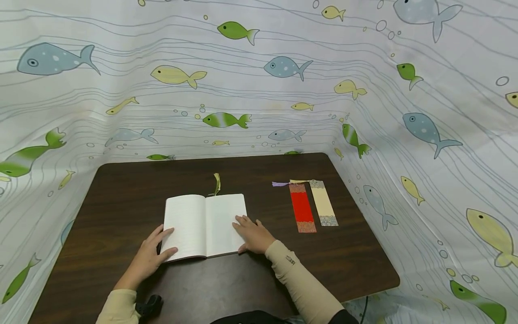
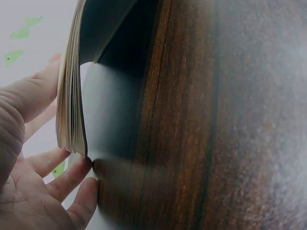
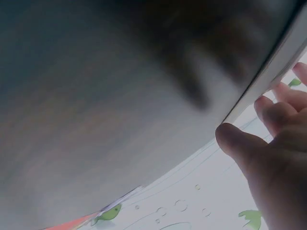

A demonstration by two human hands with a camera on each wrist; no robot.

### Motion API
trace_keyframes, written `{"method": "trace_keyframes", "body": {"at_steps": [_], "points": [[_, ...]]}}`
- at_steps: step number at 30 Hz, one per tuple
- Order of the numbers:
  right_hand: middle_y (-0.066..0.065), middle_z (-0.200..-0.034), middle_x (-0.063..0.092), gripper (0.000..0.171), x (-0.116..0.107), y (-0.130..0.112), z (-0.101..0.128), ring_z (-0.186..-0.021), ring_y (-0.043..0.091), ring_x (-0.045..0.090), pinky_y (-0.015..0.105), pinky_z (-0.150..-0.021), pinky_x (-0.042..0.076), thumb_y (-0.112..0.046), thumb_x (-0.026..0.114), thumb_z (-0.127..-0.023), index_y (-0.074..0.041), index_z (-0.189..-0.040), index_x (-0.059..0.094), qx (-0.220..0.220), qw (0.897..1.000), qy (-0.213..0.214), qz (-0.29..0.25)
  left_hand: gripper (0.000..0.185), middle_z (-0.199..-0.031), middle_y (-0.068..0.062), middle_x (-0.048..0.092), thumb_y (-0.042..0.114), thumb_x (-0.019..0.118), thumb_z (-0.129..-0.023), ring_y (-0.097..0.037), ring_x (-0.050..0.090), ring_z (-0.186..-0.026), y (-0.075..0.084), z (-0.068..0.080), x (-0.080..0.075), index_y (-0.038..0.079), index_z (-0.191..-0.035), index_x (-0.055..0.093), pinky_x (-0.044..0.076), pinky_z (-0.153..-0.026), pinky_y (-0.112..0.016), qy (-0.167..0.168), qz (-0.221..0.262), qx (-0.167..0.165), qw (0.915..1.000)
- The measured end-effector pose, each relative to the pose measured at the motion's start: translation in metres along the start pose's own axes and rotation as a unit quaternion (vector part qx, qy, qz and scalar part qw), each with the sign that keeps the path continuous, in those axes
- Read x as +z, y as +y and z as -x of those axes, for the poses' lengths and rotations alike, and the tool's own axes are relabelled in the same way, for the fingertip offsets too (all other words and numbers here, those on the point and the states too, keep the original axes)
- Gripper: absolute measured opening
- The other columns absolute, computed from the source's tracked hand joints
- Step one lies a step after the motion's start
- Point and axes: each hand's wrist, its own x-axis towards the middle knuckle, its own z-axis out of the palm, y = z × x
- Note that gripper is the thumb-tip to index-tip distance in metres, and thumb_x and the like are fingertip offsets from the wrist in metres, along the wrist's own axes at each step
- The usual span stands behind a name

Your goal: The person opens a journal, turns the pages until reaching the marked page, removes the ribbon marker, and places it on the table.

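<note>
An open notebook lies on the table, its left page faintly lined and its right page looking blank. My left hand holds the notebook's left edge, thumb and a finger on the page, other fingertips at the outer edge. In the left wrist view, the page stack and dark cover show beside that hand, with a gap under the cover. My right hand rests on the right page with spread fingers; its thumb touches the near edge. A yellow-green tassel sticks out past the notebook's top edge.
Right of the notebook lie a red bookmark with a purple tassel and a cream bookmark with a yellow tassel. The dark wooden table has rounded corners. A fish-patterned curtain surrounds its back and sides.
</note>
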Motion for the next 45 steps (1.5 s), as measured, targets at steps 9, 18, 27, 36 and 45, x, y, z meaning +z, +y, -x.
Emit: {"method": "trace_keyframes", "body": {"at_steps": [9, 18, 27, 36, 45], "points": [[0.001, -0.163, 0.036, 0.093, -0.001, 0.009, 0.001, -0.15, 0.028, 0.033, 0.07, -0.112, 0.025, -0.048, 0.084, -0.072, -0.019, -0.153, 0.049, 0.007, 0.999, 0.028, 0.025, 0.067, -0.155, -0.039, 0.025, 0.035, 0.073, -0.094, -0.065, 0.027, -0.136, 0.002, 0.001, 0.0, -0.001, -0.145, 0.049, 0.023, -0.099, -0.083, 0.0, -0.009, -0.005, 0.9999], [0.002, -0.151, 0.053, 0.081, 0.002, 0.008, -0.005, -0.139, 0.03, 0.048, 0.075, -0.109, 0.024, -0.054, 0.079, -0.064, -0.028, -0.139, 0.065, 0.015, 0.99, 0.119, 0.069, 0.066, -0.155, -0.04, 0.025, 0.033, 0.072, -0.096, -0.066, 0.025, -0.136, 0.006, 0.003, -0.002, -0.002, -0.146, 0.048, 0.025, -0.098, -0.082, 0.002, -0.004, 0.009, 1.0], [0.013, -0.158, 0.042, 0.113, 0.008, 0.005, -0.011, -0.145, 0.032, 0.04, 0.072, -0.11, 0.027, -0.056, 0.081, -0.076, -0.003, -0.159, 0.025, 0.065, 0.986, 0.147, 0.043, 0.066, -0.155, -0.04, 0.025, 0.033, 0.072, -0.095, -0.068, 0.025, -0.134, 0.006, 0.004, -0.001, -0.002, -0.146, 0.048, 0.029, -0.096, -0.081, 0.003, -0.009, 0.007, 0.9999], [0.021, -0.161, 0.033, 0.094, -0.008, -0.004, -0.013, -0.146, 0.029, 0.039, 0.053, -0.116, 0.032, -0.027, 0.07, -0.099, -0.001, -0.162, 0.006, 0.019, 0.942, 0.209, -0.262, 0.068, -0.155, -0.04, 0.024, 0.036, 0.07, -0.097, -0.069, 0.023, -0.134, 0.002, 0.001, -0.001, -0.003, -0.147, 0.046, 0.028, -0.096, -0.082, -0.002, -0.007, 0.008, 0.9999], [0.017, -0.162, 0.033, 0.089, -0.009, -0.031, -0.01, -0.148, 0.026, 0.035, 0.035, -0.114, 0.038, -0.068, 0.028, -0.1, -0.012, -0.164, 0.0, -0.122, 0.89, 0.095, -0.428, 0.059, -0.157, -0.038, 0.023, 0.035, 0.061, -0.103, -0.068, 0.022, -0.135, 0.004, 0.001, -0.001, -0.002, -0.147, 0.047, 0.027, -0.096, -0.082, -0.003, 0.003, 0.001, 1.0]]}}
